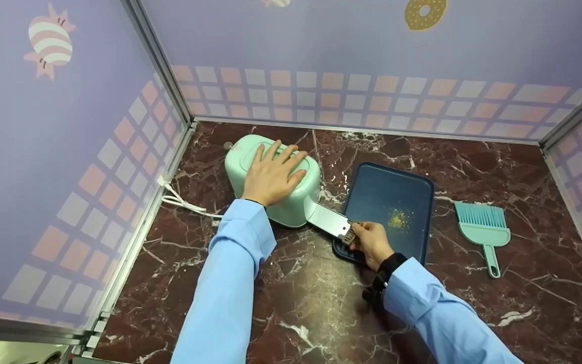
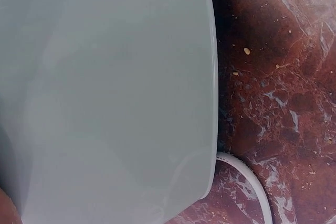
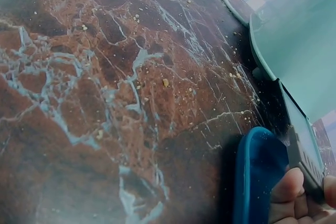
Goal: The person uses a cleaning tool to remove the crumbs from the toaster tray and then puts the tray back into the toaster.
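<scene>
A mint-green toaster (image 1: 298,205) sits on the marbled table, its side filling much of the left wrist view. My left hand (image 1: 271,177) rests on top of it with the fingers spread. A flat metal crumb tray (image 1: 327,221) sticks out of its near right end. Thumb and fingers of my right hand (image 1: 372,240) pinch the slotted outer end of this tray, also seen in the right wrist view. That end overlaps the left edge of a dark blue tray (image 1: 372,192), where a small pile of yellow crumbs (image 1: 398,219) lies.
A mint-green brush (image 1: 483,230) lies to the right of the blue tray. The toaster's white cord (image 1: 180,203) runs out on the left, its plug near the left wall. Small crumbs are scattered over the table (image 3: 131,145). Patterned panels (image 1: 296,40) enclose the back and sides.
</scene>
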The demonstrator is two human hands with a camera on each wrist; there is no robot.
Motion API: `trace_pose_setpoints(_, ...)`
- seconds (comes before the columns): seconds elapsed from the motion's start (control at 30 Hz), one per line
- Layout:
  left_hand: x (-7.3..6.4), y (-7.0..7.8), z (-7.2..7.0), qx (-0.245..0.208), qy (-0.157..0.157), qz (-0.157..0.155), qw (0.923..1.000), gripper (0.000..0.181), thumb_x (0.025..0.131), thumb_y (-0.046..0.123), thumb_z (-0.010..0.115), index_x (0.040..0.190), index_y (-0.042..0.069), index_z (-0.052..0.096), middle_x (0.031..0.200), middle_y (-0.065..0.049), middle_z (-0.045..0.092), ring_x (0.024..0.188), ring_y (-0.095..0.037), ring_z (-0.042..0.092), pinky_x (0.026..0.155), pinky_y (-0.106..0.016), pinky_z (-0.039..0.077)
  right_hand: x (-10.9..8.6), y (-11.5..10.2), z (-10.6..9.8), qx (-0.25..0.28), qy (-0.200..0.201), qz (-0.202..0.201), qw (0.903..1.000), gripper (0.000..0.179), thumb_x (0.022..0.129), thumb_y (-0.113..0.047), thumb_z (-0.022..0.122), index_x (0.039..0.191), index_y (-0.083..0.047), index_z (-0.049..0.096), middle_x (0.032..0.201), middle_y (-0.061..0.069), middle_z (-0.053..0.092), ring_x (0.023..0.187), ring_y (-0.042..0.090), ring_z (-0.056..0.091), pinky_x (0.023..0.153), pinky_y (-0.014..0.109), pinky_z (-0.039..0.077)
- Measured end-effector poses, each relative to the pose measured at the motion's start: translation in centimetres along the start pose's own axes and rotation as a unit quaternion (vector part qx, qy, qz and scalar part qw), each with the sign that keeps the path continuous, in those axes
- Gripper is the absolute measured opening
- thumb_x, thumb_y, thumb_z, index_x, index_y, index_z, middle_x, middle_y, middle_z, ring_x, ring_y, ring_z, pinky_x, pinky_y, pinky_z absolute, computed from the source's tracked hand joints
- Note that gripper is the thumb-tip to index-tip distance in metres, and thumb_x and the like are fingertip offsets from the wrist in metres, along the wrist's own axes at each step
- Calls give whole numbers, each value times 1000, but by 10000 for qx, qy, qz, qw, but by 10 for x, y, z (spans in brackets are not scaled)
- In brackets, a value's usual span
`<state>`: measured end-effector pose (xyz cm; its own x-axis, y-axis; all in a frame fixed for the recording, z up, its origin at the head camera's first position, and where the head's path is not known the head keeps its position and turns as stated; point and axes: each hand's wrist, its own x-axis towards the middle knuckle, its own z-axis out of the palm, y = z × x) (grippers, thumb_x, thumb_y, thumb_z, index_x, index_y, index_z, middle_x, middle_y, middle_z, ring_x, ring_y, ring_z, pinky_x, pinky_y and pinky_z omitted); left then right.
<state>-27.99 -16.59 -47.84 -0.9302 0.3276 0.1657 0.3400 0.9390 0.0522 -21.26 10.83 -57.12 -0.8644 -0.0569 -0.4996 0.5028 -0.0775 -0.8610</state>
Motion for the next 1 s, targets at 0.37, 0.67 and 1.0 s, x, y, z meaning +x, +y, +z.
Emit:
trace_pose_setpoints(0.37, -3, 0, 0, 37, -33, -46, 10000, 57, 109, 57, 23, 159, 34, 37, 163, 3, 37, 155, -32, 21, 125, -56, 7, -1, -7, 5, -890, -139, 5, 9959, 27, 109, -13, 50, 119, 12, 51, 81, 14, 65, 54, 15, 62, 50, 26, 52)
trace_pose_setpoints(0.67, -4, 1, 0, -31, 85, -42, 10000, 55, 109, 56, 27, 158, 35, 39, 163, 3, 38, 155, -31, 21, 125, -55, 7, 5, -14, 2, -2372, -264, -245, 9708, 32, 108, -19, 54, 98, 8, 67, 58, 10, 65, 45, 14, 63, 46, 28, 53)
trace_pose_setpoints(1.0, -2, 1, 0, -35, 95, -12, 9999, 55, 109, 56, 26, 158, 34, 39, 162, 2, 39, 155, -32, 22, 125, -56, 8, 12, -21, 3, -2742, -166, -175, 9614, 35, 105, -21, 61, 88, 8, 71, 57, 10, 66, 44, 15, 61, 41, 27, 49)
